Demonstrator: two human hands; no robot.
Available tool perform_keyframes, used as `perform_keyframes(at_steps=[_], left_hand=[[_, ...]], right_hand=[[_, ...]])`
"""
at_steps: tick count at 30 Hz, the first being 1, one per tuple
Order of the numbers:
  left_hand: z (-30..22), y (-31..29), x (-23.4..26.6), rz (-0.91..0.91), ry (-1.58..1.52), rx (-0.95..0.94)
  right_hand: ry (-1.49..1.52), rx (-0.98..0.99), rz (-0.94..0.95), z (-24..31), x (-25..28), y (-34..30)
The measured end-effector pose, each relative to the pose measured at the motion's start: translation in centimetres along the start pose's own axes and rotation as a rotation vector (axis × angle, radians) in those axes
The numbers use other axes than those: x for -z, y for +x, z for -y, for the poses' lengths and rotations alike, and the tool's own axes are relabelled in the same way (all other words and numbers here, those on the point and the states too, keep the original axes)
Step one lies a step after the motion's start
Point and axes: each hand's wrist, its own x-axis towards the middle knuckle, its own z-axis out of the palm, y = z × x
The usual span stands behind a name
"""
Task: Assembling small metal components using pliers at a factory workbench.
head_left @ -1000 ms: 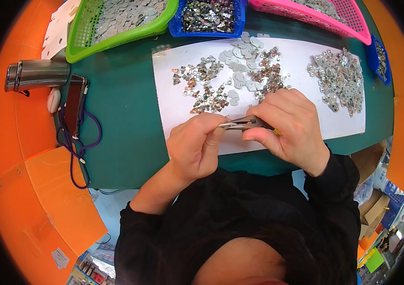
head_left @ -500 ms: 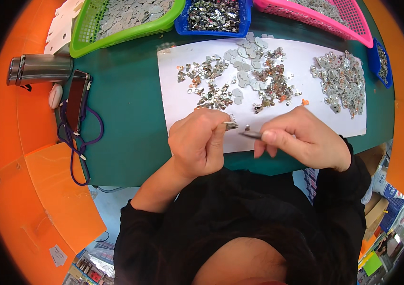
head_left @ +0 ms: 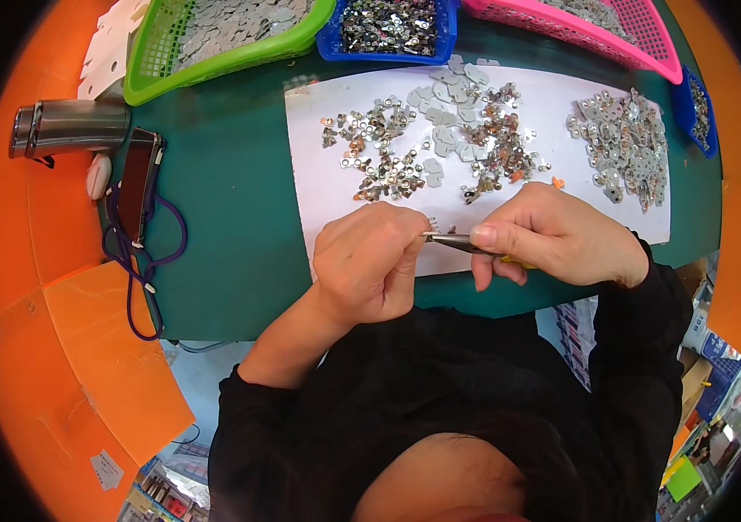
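One pair of pliers (head_left: 459, 243) in the right hand (head_left: 553, 233), apart moments ago, now meets the metal piece (head_left: 428, 235). The left hand (head_left: 368, 261) pinches it near the bench's front edge (head_left: 479, 297); work seems resumed

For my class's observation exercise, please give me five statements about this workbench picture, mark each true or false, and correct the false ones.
1. The right hand holds pliers. True.
2. The left hand is spread flat. False: its fingers are curled, pinching a small piece.
3. The green basket holds flat grey pieces. True.
4. The pink basket is left of the green basket. False: it is to the right.
5. The phone lies on the green tabletop. True.
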Motion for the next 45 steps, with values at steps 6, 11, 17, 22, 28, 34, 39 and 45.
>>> perform_keyframes(at_steps=[6, 11, 17, 22, 28, 34, 39, 45], left_hand=[[-0.8, -0.3, -0.3, -0.021, -0.051, 0.103], [-1.2, -0.3, -0.9, -0.085, -0.103, 0.347], [-0.3, 0.1, -0.9, -0.101, -0.035, 0.306], [-0.1, 0.2, -0.5, 0.033, -0.086, 0.234], [-0.1, 0.7, -0.3, 0.111, -0.029, 0.159], [-0.5, 0.5, -0.5, 0.110, -0.046, 0.232], [-0.3, 0.5, -0.5, 0.101, -0.053, 0.225], [-0.5, 0.4, -0.5, 0.115, -0.017, 0.205]], right_hand=[[-0.212, -0.028, 0.031, 0.6, 0.0, 0.1], [-0.759, 0.235, -0.477, -0.7, -3.4, 0.0], [-0.907, 0.251, -0.621, -0.3, -3.2, -0.6], [-1.191, 0.296, -0.556, 1.2, -0.8, -1.5], [-1.334, 0.346, -0.456, 2.4, -0.2, -1.6], [-1.425, 0.324, -0.394, 2.8, 0.1, -1.4], [-1.416, 0.321, -0.374, 3.0, 0.3, -1.4], [-1.429, 0.310, -0.377, 2.9, 0.0, -1.3]])
